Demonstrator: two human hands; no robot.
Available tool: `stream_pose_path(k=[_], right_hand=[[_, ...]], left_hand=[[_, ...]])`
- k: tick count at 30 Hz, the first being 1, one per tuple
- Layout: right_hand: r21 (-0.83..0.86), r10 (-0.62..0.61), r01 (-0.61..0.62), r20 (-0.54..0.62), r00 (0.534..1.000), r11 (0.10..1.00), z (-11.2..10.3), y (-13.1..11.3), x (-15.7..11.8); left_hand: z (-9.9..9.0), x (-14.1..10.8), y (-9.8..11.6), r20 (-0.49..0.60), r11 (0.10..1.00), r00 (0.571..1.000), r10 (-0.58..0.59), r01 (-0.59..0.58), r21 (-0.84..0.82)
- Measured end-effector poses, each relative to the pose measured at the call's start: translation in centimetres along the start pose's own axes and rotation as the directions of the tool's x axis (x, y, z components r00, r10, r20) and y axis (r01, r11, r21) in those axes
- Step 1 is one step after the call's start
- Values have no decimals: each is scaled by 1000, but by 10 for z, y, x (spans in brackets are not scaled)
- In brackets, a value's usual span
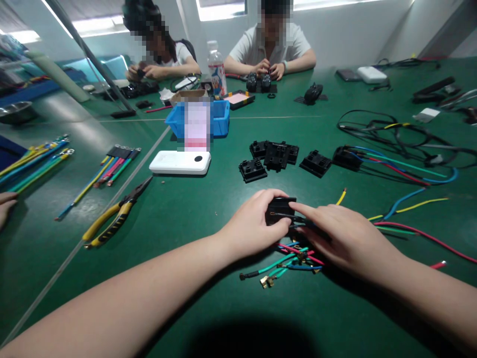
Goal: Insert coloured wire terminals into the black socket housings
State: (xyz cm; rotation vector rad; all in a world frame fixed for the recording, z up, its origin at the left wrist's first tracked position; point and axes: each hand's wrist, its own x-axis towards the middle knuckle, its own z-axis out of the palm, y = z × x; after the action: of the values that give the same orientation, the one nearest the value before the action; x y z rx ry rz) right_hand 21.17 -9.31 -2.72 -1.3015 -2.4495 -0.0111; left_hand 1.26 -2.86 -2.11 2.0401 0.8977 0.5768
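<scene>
My left hand point(257, 221) grips a black plastic part point(279, 206), with the fingers over its top and the thumb on its lower edge. From the right, my right hand point(339, 233) reaches to the same part, its index fingertip touching the upper right corner. Dark leads run between the part and my right hand, whose lower fingers are hidden. Below both hands lies a pile of short red, green and blue wires point(286, 261) with metal terminals. Several similar black parts point(276, 155) rest on the green table point(208, 308) beyond my hands.
Yellow-handled pliers point(117, 214), a white device point(180, 163) and wire bundles point(100, 174) lie left. Behind them stand a blue bin point(219, 119) and a bottle point(216, 72). Loose cables point(402, 134) spread right. Two people sit opposite; another person's fingers point(5, 204) show at the left edge.
</scene>
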Motion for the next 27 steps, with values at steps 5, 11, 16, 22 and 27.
stream_pose_path(k=[5,11,16,22,27], right_hand=[[5,13,-13,0,1000,1000,0,0,0],[-15,5,-5,-12,1000,1000,0,0,-1],[2,29,-29,12,1000,1000,0,0,-1],[24,36,-37,29,999,999,2,2,-2],[48,61,-63,34,998,997,2,4,-1]], left_hand=[[1,1,-1,1,1000,1000,9,-9,13],[-2,-1,0,12,996,997,72,-72,59],[-6,-2,4,75,993,995,62,-70,98],[-7,2,3,97,999,995,-13,8,54],[-4,3,0,70,1000,997,-25,24,19]])
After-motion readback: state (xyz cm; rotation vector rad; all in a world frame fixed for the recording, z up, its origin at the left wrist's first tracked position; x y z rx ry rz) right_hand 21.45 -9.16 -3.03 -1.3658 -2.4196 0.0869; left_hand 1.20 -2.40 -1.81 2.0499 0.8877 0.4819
